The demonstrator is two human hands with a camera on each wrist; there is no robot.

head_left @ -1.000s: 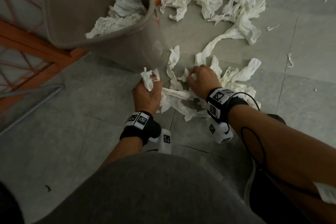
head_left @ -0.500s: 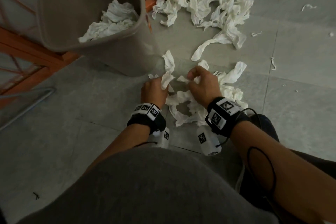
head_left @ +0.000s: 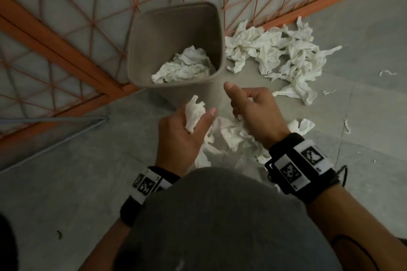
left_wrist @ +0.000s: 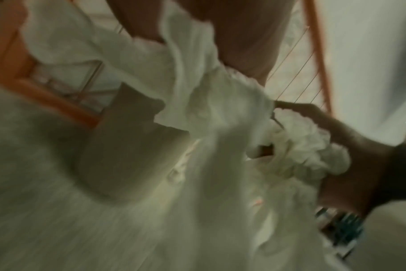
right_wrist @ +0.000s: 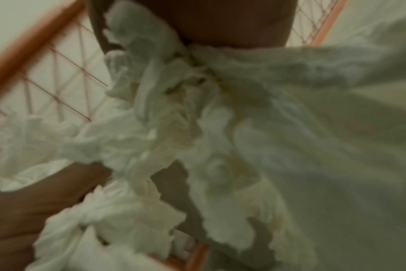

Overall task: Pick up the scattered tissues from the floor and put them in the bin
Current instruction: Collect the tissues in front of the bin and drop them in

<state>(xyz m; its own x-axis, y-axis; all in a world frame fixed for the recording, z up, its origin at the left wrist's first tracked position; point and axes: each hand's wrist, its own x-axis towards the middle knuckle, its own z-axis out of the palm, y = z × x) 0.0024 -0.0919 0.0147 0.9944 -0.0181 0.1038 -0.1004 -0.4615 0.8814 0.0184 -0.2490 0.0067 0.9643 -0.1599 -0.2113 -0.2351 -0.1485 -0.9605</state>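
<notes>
Soft, crumpled white tissues (head_left: 233, 138) hang in one shared bundle from both hands. The left hand (head_left: 178, 138) curls around a wrinkled tuft, thumb up; the right hand (head_left: 257, 116) grips the rest, thumb raised. Half a second ago both hands were down at the floor; now they are lifted, just short of the one smooth grey bin (head_left: 141, 28), which holds a wad. Beyond the right hand lies one large ragged pile (head_left: 286, 57).
</notes>
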